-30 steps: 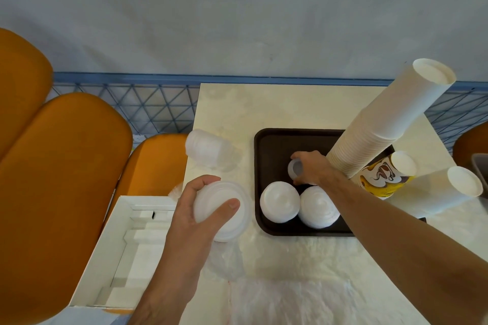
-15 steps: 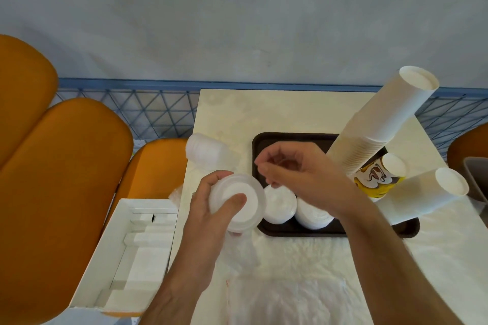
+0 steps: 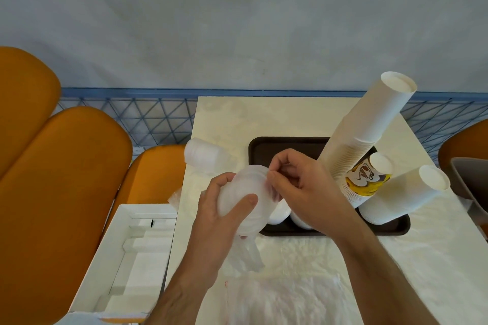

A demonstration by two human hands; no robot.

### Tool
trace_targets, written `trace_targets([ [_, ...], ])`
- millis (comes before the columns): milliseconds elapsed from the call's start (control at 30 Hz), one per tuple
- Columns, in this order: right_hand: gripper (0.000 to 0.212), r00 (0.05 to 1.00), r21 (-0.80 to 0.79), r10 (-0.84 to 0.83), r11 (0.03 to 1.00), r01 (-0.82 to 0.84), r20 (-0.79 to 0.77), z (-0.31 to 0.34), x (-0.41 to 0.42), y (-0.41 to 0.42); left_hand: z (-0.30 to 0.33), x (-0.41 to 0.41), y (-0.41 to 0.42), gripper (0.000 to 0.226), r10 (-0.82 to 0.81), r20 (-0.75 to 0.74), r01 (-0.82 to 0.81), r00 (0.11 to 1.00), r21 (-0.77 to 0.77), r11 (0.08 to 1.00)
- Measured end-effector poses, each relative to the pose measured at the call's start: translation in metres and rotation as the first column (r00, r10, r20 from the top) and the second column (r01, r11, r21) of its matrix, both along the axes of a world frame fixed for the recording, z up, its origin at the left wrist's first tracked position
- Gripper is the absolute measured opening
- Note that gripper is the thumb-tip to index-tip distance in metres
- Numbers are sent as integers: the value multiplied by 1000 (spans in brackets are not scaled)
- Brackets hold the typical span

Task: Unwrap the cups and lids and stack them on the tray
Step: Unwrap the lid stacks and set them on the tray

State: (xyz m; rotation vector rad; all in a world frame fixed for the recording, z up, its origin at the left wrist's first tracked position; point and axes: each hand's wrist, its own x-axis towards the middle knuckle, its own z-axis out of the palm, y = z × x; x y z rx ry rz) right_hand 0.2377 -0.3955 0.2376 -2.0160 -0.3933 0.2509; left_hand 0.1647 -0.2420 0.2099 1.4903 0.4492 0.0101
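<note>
A person's left hand point(image 3: 220, 215) grips a wrapped stack of white lids point(image 3: 244, 202) at the centre of the frame, its thumb pressed across the front and its fingers point(image 3: 223, 181) curled round the far side. The right hand point(image 3: 298, 190) meets the stack at its upper right edge, thumb and forefinger pinched together on the thin clear wrapper; what exactly they hold is too fine to tell. Loose plastic wrap point(image 3: 248, 256) trails from the bottom of the stack over the cream desk point(image 3: 264, 119).

Just behind the hands sits a dark brown tray point(image 3: 282, 145). Two white lid stacks point(image 3: 280, 215) rest near its front edge, partly hidden by the right hand. At the tray's right end, a tall column of white paper cups point(image 3: 369, 132) leans toward the upper right of the frame, beside a short stack with a yellow printed design point(image 3: 367, 177) and another white cup stack point(image 3: 406, 192) tilted to the right.

Another wrapped bundle of lids point(image 3: 203, 155) lies on its side at the desk's left edge. More crumpled plastic point(image 3: 287, 298) covers the desk at the bottom centre. At lower left, an open white box point(image 3: 126, 258) sits beside orange seat backs point(image 3: 66, 179).
</note>
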Motion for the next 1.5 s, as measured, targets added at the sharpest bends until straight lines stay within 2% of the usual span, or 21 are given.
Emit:
trace_targets([
  [133, 14, 975, 180, 21, 983, 20, -221, -1, 0, -2, 2, 0, -1, 53, -4, -6, 4, 1000, 34, 999],
  [200, 21, 964, 150, 71, 988, -33, -258, -3, -1, -4, 2, 0, 0, 49, -14, -20, 15, 1000, 65, 998],
  [267, 19, 954, 144, 93, 988, -53, -285, -6, 0, -6, 3, -1, 0, 45, -31, -30, 33, 999, 71, 997],
  [367, 21, 897, 325, 175, 945, -37, -406, -15, 5, -9, 0, -2, 2, 47, -45, -21, 46, 999, 52, 998],
  [433, 26, 860, 443, 191, 895, 45, -474, -21, 17, -15, -4, -4, 5, 48, -32, -9, 33, 999, 58, 998],
  [500, 24, 862, 444, 96, 882, 158, -497, -31, 41, -22, -8, -5, 8, 44, -1, -7, 2, 1000, 78, 997],
  [533, 20, 891, 364, 3, 913, 183, -454, -40, 55, -26, -11, -6, 10, 46, 13, -10, -12, 1000, 98, 995],
  [600, 17, 962, 4, -189, 981, 194, -198, -66, 85, -33, -17, -5, 13, 47, 32, -20, -29, 999, 133, 991],
  [667, 27, 973, -327, -223, 917, 228, 52, -96, 108, -39, -21, -5, 14, 45, 40, -41, -33, 998, 164, 986],
  [800, 32, 979, -556, -166, 805, 204, 119, -148, 133, -49, -26, -6, 20, 45, 57, -60, -46, 997, 163, 986],
  [933, 34, 997, -681, -61, 728, 82, 55, -166, 137, -53, -26, -6, 25, 50, 69, -71, -60, 995, 121, 991],
  [1233, 41, 994, -765, -11, 639, -75, -107, -167, 139, -51, -27, -2, 26, 49, 62, -63, -57, 996, 81, 995],
  [1367, 26, 997, -795, -21, 605, -42, -68, -164, 145, -47, -27, -3, 26, 48, 72, -66, -67, 995, 65, 996],
  [1433, 31, 998, -795, -8, 605, -43, -60, -165, 147, -45, -27, -3, 27, 48, 84, -78, -77, 993, 86, 993],
  [1500, 39, 993, -799, 0, 594, -97, -120, -165, 148, -43, -28, -3, 27, 48, 95, -89, -85, 991, 111, 990],
])
